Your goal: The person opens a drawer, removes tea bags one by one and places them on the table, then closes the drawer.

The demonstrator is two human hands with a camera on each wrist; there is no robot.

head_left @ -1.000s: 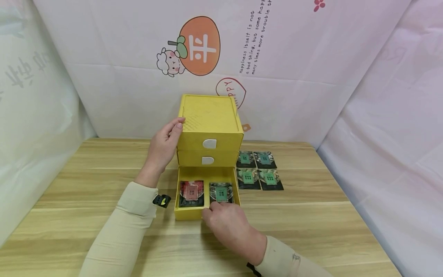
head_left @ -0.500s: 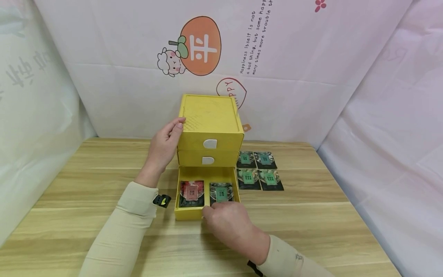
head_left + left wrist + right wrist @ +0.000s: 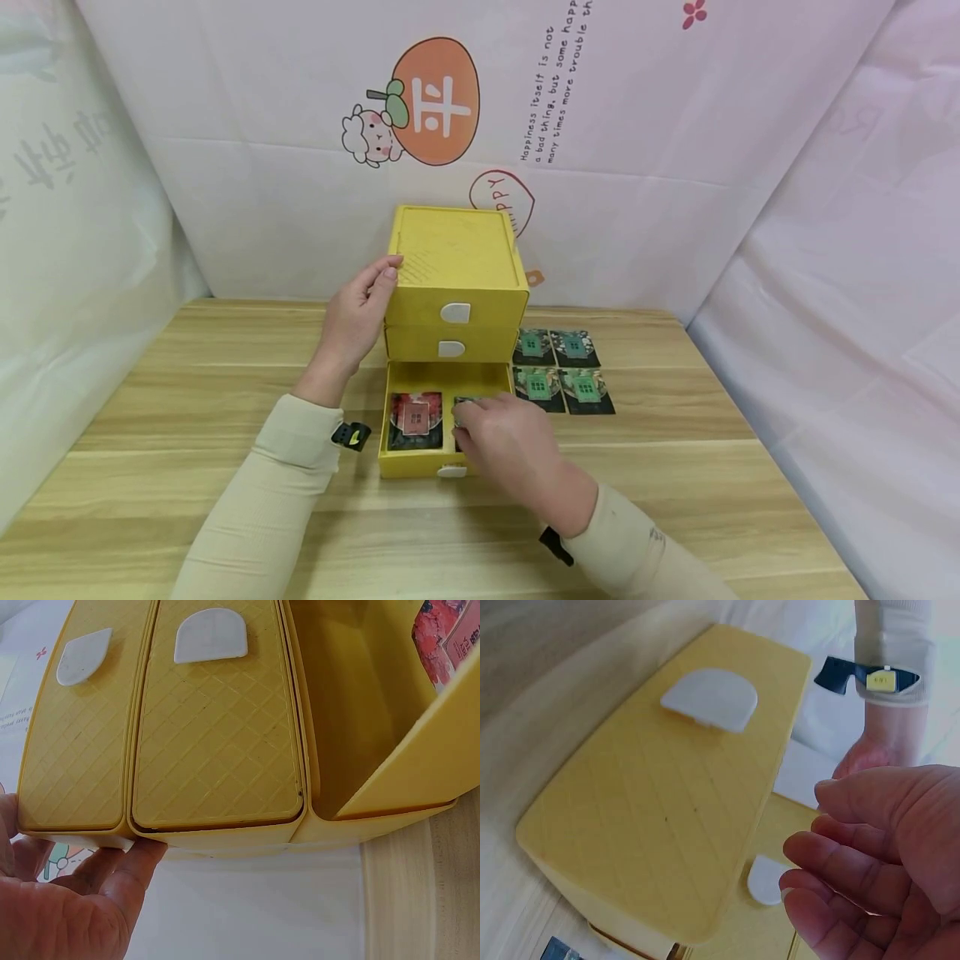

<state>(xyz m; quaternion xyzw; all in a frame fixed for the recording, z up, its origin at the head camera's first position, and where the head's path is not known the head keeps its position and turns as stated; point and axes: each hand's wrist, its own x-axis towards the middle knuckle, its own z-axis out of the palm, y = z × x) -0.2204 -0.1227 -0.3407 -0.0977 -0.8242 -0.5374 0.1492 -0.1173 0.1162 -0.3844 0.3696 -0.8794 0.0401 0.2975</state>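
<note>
A yellow three-drawer box (image 3: 457,250) stands on the table, its bottom drawer (image 3: 408,462) pulled out. Inside that drawer lie a red-and-black sachet (image 3: 416,418) on the left and a green-and-black sachet (image 3: 461,439) on the right, the latter mostly hidden. My left hand (image 3: 354,321) rests against the box's left side, with fingertips (image 3: 142,859) touching the wall in the left wrist view. My right hand (image 3: 513,446) is over the drawer's front right part. In the right wrist view its fingers (image 3: 840,859) are loosely bent, with nothing between them and the thumb.
Several dark sachets with green labels (image 3: 573,346) lie in two rows on the table, right of the box. A white printed cloth (image 3: 637,217) hangs behind, and pale cloth sides (image 3: 847,292) flank the wooden table (image 3: 675,500).
My right hand has let go of the bottom drawer's white handle and risen over the right sachet, so the handle now shows. The left hand has stayed in place.
</note>
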